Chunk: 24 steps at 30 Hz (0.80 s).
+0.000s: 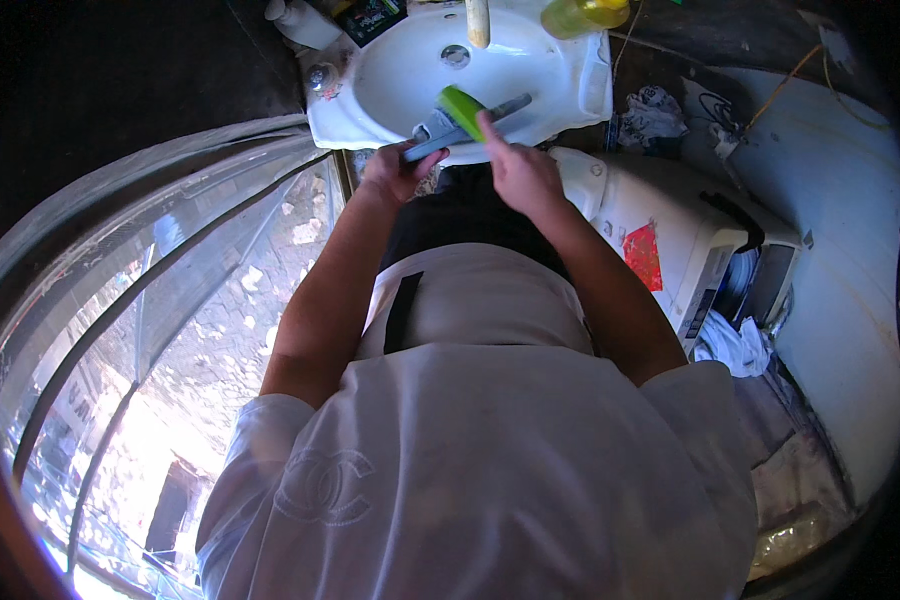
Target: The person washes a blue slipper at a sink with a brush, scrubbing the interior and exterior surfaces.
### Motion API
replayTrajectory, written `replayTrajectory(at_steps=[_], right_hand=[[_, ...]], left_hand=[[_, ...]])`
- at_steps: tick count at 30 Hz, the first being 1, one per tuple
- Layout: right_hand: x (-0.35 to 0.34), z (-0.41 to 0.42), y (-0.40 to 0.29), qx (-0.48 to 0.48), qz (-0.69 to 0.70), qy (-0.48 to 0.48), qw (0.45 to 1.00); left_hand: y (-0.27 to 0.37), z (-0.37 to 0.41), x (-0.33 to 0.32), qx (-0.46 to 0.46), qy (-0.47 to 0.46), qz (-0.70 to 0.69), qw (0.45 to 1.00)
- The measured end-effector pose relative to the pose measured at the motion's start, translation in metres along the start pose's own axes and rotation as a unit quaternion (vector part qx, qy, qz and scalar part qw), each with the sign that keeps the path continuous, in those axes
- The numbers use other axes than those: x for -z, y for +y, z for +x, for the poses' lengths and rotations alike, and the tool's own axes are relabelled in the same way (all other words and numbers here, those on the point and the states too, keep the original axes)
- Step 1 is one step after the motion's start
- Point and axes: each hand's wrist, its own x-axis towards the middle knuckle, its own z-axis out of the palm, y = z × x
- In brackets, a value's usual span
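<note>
My left hand [401,172] grips the near end of a long, narrow grey piece [442,140], which slants up to the right across the front rim of a white washbasin [330,131]. A bright green brush [463,112] lies across the piece, with my right hand [525,176] closed around its lower end. My right index finger stretches along the green back. Whatever is under the brush, on the face of the grey piece, is mostly hidden. Both hands are at the basin's front edge, below the drain [455,55].
Above the bowl hangs a pale tap spout [478,26]. A yellow-green bottle [585,16] and a white bottle [304,24] stand at the basin's back corners. A white washing machine [645,199] is at my right, white cloth [733,345] near its opening. Window panes [217,300] curve along my left.
</note>
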Motion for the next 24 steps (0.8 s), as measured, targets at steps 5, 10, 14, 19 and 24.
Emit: replayTrajectory(at_steps=[5, 10, 14, 19, 24], right_hand=[[0.012, 0.01, 0.013, -0.029, -0.063, -0.05, 0.996], [0.026, 0.011, 0.008, -0.001, -0.05, -0.077, 0.996], [0.04, 0.007, 0.009, 0.049, -0.113, -0.129, 0.984], [0.043, 0.008, 0.018, -0.02, -0.103, -0.14, 0.985], [0.048, 0.007, 0.014, 0.017, -0.106, -0.192, 0.976]], left_hand=[[-0.007, 0.008, 0.009, 0.006, 0.024, -0.003, 1.0], [-0.014, 0.004, 0.01, -0.031, -0.001, 0.048, 0.998], [-0.022, -0.006, 0.003, -0.053, -0.018, 0.106, 0.993], [-0.044, -0.022, -0.014, -0.092, 0.022, 0.203, 0.975], [-0.06, -0.013, -0.006, -0.128, 0.016, 0.237, 0.963]])
